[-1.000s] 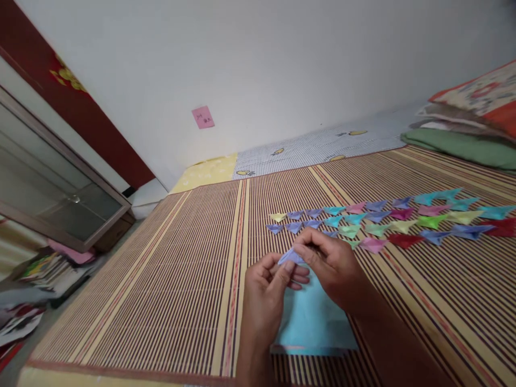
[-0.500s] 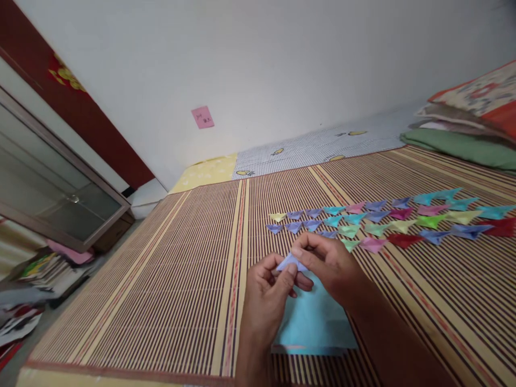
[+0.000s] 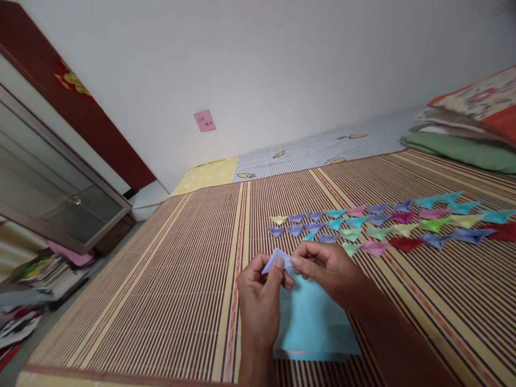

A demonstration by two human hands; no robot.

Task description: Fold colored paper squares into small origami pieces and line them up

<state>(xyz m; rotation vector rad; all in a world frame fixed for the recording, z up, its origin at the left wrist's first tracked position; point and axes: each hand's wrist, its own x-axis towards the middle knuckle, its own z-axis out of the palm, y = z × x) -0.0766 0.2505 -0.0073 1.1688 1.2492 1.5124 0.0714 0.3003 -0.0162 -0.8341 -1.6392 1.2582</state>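
Head view: both hands near each other above a striped mat (image 3: pixel 181 279), working on one small lavender paper (image 3: pixel 274 258) folded to a point. Left hand (image 3: pixel 260 301) has it pinched, thumb flat on the near face, fingers behind; right hand (image 3: pixel 328 269) has its thumb and forefinger closed on the right corner. Paper is held up off the mat, its tip pointing away from the wearer, just beyond the far edge of a light-blue sheet (image 3: pixel 316 328) that lies below the hands. Slim pinkish strip shows at the sheet's near edge. Beyond and to the right, rows of small folded papers on the mat: yellow piece (image 3: pixel 278 220) at the far-left end, dark red piece (image 3: pixel 406 244) in the nearer row, bright green piece (image 3: pixel 434 224) behind it and to the right; others blue, pink, pale green. Checked cloth (image 3: pixel 298 160) with yellow motifs runs along the wall side. Pink note (image 3: pixel 205 121) on the white wall (image 3: pixel 282 64). Green fabric (image 3: pixel 455 154) at far right, under a floral cushion (image 3: pixel 475 99).
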